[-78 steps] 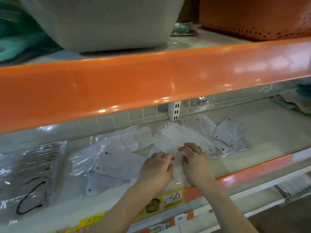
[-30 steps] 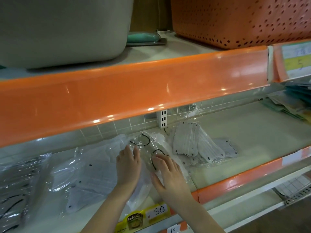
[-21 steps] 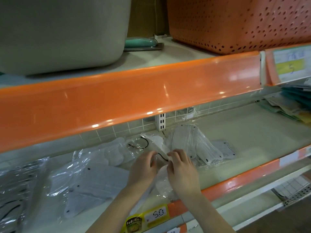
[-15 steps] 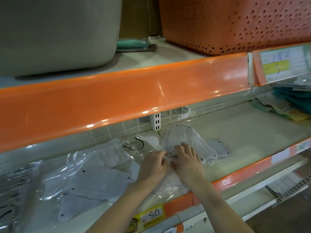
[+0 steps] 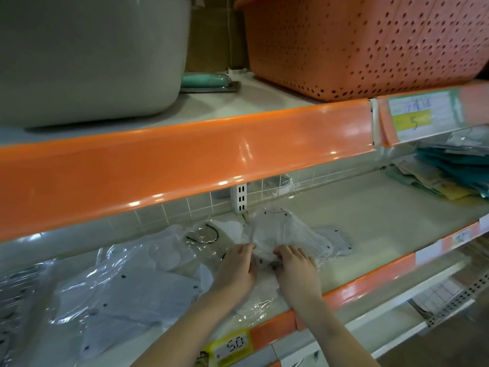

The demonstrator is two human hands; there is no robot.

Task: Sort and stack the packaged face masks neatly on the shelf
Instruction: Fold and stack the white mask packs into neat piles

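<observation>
Cream shelf (image 5: 370,215) with orange front lip, under a second orange-edged shelf carrying a grey tub (image 5: 90,56) and orange perforated basket (image 5: 370,43). Left of the shelf's white upright bracket (image 5: 239,198), loose packaged grey masks (image 5: 124,295) spread flat. Just below that bracket, a crinkled clear mask packet (image 5: 280,234), pinched at its near edge by left hand (image 5: 235,271) and right hand (image 5: 297,271), fingers curled narrow onto plastic.

- Left hand (image 5: 234,271) and right hand (image 5: 297,271): bare, no gloves, rings or watch visible.
- Both forearms bare, no sleeves in view.
</observation>
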